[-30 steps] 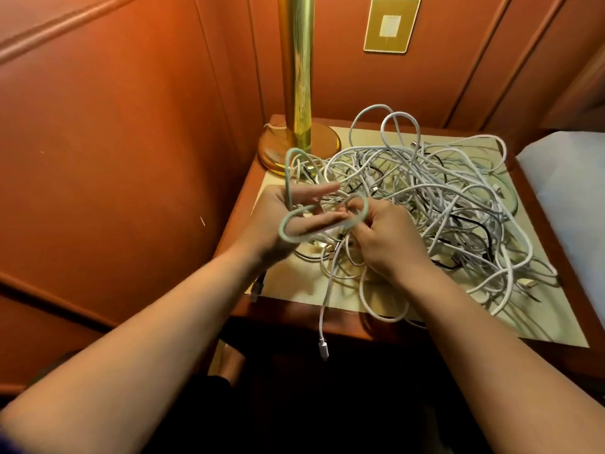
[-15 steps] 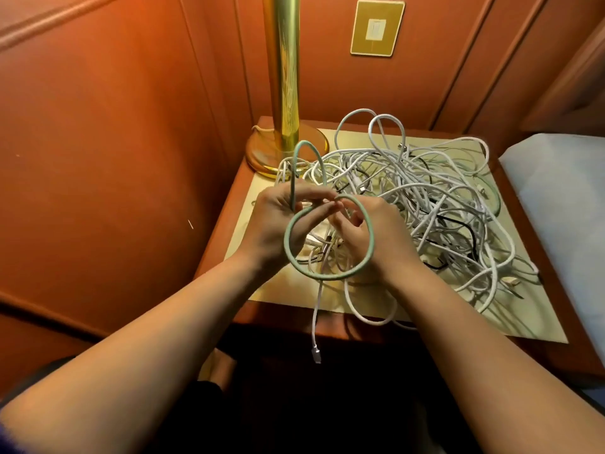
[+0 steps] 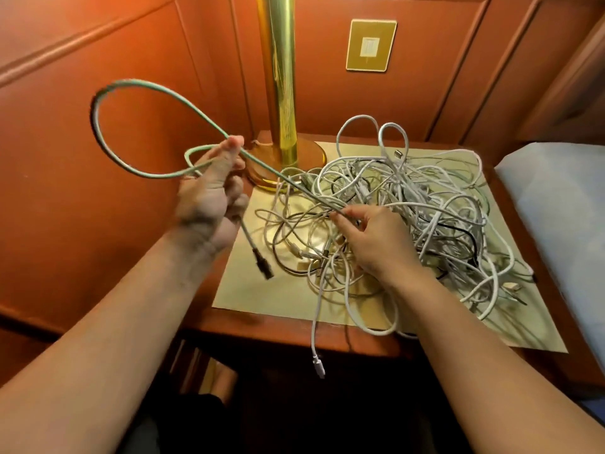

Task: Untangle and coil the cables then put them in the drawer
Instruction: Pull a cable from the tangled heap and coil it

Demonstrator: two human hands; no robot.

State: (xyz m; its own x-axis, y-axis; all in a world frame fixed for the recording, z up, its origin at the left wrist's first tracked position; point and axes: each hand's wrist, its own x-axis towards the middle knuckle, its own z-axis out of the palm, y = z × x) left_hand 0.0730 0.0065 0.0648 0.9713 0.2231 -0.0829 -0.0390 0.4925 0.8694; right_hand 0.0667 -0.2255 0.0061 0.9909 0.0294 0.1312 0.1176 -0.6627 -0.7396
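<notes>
The left hand point(image 3: 209, 191) is raised beside the brass lamp pole point(image 3: 278, 77), its fingers curled around a pale green cable point(image 3: 98, 126). That cable sweeps up and to the left in a wide loop against the orange wall panel point(image 3: 82, 224), crosses itself at the fingertips, and runs on as a taut straight line down to the right. A dark plug point(image 3: 262, 267) on a grey lead hangs from beneath the same hand, above the left edge of the surface point(image 3: 262, 296). The right hand point(image 3: 373, 240) sits lower, over the near left part of the tangle, with thumb and forefinger pinching the green cable where it enters the heap and the other fingers loosely bent. The pile of white cables point(image 3: 409, 198), with a few black strands running through it, covers most of the yellow-topped surface to the right of the lamp's round base point(image 3: 314, 155). One white cable hangs over the front edge, its connector point(image 3: 319, 368) dangling below the wooden rim. A brass wall plate point(image 3: 370, 44) is mounted on the panel behind, and a pale bed edge point(image 3: 556, 208) lies to the right.
</notes>
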